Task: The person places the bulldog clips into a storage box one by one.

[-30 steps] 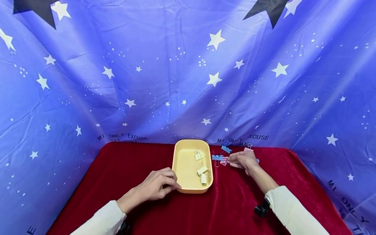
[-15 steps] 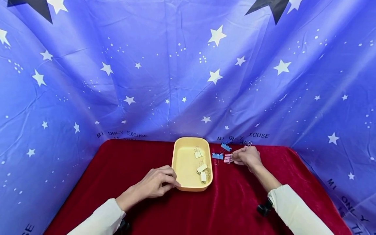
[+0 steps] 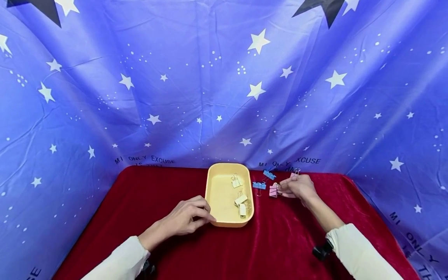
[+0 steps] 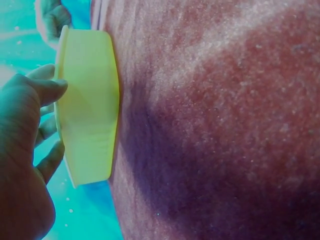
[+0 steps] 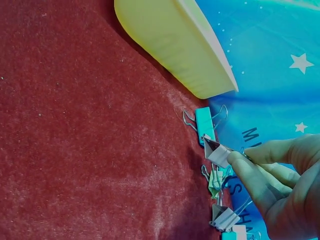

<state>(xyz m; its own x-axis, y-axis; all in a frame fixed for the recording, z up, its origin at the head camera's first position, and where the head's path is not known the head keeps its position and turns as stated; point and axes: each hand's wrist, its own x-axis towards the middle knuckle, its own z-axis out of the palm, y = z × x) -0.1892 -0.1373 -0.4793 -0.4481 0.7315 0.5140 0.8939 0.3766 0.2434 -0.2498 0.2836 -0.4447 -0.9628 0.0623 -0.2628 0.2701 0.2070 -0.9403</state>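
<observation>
My left hand (image 3: 190, 216) grips the rim of a yellow tray (image 3: 224, 224) at its near left corner, thumb against the outer wall in the left wrist view. To the right of the tray, my right hand (image 3: 299, 187) pinches a pink binder clip (image 3: 273, 190) between thumb and fingertips. That pink clip appears raised in the right wrist view, a blue binder clip (image 5: 205, 121) just beyond it. Below the fingers there lie a yellowish binder clip (image 5: 215, 183) and another pink binder clip (image 5: 225, 218). Pale yellow binder clips (image 3: 240, 200) lie along the tray's right side.
A second blue binder clip (image 3: 269, 174) sits near the back edge of the red cloth-covered table (image 3: 161, 186). Part of one more pink clip (image 3: 295, 174) shows behind the right hand. A blue star-printed curtain (image 3: 196, 97) rises behind and at both sides.
My right hand has shifted slightly right with the pink clip, drawing it away from the blue clip beside it. The left hand stays on the tray rim.
</observation>
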